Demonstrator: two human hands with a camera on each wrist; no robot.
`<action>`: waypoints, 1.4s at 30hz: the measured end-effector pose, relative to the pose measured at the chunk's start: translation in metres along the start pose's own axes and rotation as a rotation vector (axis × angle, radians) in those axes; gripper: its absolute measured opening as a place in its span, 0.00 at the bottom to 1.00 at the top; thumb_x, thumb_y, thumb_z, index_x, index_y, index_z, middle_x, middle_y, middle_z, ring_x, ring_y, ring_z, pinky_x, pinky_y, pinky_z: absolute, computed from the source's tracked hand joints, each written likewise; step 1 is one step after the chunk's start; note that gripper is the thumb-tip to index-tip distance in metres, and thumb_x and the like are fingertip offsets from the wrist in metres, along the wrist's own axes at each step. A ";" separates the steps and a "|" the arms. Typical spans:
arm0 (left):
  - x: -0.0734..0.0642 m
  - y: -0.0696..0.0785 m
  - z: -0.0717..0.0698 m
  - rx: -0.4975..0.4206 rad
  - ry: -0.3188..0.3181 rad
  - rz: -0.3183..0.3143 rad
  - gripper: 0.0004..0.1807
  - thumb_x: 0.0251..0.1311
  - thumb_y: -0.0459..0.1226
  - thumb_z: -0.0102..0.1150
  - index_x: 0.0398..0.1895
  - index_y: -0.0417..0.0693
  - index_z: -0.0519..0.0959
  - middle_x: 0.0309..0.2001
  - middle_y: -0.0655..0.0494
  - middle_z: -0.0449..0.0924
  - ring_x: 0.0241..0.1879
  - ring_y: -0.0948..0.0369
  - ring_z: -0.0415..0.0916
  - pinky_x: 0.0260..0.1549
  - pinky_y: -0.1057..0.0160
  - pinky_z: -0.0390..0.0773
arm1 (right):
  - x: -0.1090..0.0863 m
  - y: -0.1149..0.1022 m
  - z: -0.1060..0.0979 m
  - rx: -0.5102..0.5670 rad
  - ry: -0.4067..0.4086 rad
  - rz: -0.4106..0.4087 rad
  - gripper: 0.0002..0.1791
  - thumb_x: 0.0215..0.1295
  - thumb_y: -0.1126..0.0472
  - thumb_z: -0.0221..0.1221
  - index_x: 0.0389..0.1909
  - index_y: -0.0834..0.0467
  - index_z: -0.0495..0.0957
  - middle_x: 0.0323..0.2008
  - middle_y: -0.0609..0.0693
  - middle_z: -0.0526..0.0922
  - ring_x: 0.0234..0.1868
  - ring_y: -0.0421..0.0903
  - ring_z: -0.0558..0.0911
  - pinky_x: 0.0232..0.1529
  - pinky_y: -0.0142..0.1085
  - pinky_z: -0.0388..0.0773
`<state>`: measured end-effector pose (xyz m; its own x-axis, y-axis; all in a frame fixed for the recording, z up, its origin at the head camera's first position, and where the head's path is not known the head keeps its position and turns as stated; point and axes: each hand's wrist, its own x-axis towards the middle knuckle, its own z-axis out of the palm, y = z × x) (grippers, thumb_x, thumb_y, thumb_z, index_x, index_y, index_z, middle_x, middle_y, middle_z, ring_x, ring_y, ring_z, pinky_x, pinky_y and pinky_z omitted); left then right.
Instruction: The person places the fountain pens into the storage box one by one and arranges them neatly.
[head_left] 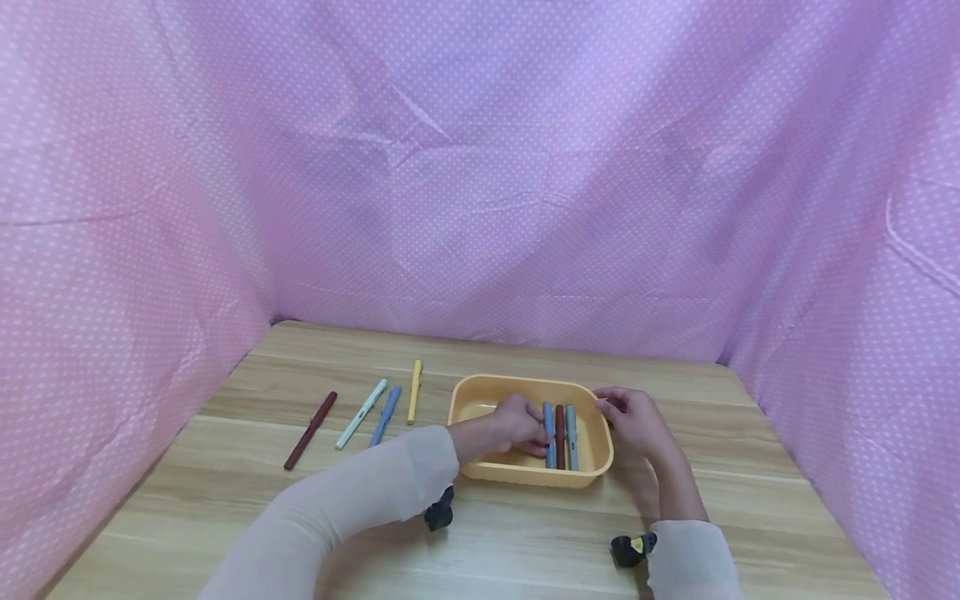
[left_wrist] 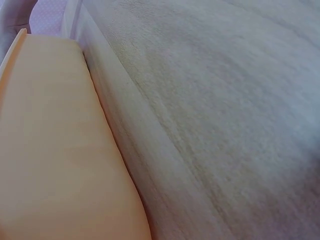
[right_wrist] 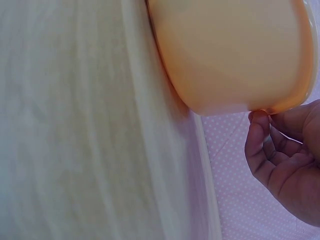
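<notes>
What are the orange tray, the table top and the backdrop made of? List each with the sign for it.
Orange tray: likely moulded plastic with a smooth matte finish; rounded corners, a rolled rim and one even colour.
Table: pale wood or wood-look laminate; plank lines and grain show, the sheen is low, and I cannot tell which.
Backdrop: thin cloth, pink with white dots; it creases and folds.

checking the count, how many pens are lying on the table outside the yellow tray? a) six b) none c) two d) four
d: four pens lie left of the tray: a dark red pen, a white pen, a blue pen and a yellow pen.
</notes>
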<state>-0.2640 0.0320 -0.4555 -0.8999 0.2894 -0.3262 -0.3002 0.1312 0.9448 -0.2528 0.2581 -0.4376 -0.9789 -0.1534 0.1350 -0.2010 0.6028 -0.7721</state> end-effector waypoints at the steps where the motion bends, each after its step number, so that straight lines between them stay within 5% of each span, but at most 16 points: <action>1: 0.000 0.000 0.000 0.002 0.001 0.000 0.17 0.52 0.14 0.65 0.44 0.29 0.74 0.33 0.39 0.81 0.31 0.45 0.87 0.28 0.60 0.90 | 0.000 0.000 0.000 -0.002 0.001 0.004 0.14 0.77 0.67 0.55 0.55 0.71 0.80 0.40 0.60 0.86 0.39 0.47 0.83 0.37 0.31 0.84; 20: -0.005 0.005 -0.013 -0.033 -0.072 0.004 0.22 0.51 0.12 0.60 0.50 0.26 0.71 0.33 0.31 0.84 0.20 0.54 0.82 0.29 0.58 0.90 | 0.000 -0.001 -0.003 -0.017 -0.001 0.013 0.14 0.77 0.67 0.54 0.56 0.70 0.79 0.42 0.60 0.86 0.42 0.49 0.84 0.40 0.32 0.85; 33: -0.014 0.020 -0.033 0.045 -0.088 0.054 0.26 0.53 0.16 0.63 0.57 0.25 0.71 0.38 0.32 0.84 0.25 0.53 0.84 0.31 0.61 0.90 | 0.002 -0.001 -0.001 -0.012 0.000 -0.002 0.14 0.77 0.67 0.54 0.56 0.71 0.79 0.42 0.60 0.86 0.41 0.48 0.84 0.39 0.31 0.85; 42: -0.026 0.043 -0.065 0.039 -0.135 0.089 0.29 0.60 0.18 0.59 0.65 0.27 0.66 0.54 0.27 0.79 0.50 0.39 0.82 0.43 0.59 0.89 | 0.001 -0.001 -0.002 0.004 0.001 0.001 0.15 0.77 0.67 0.55 0.56 0.71 0.79 0.41 0.60 0.86 0.39 0.47 0.84 0.38 0.32 0.85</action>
<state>-0.2746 -0.0316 -0.4041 -0.8710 0.4259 -0.2450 -0.2065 0.1352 0.9691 -0.2539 0.2584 -0.4356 -0.9791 -0.1520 0.1353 -0.2002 0.5999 -0.7746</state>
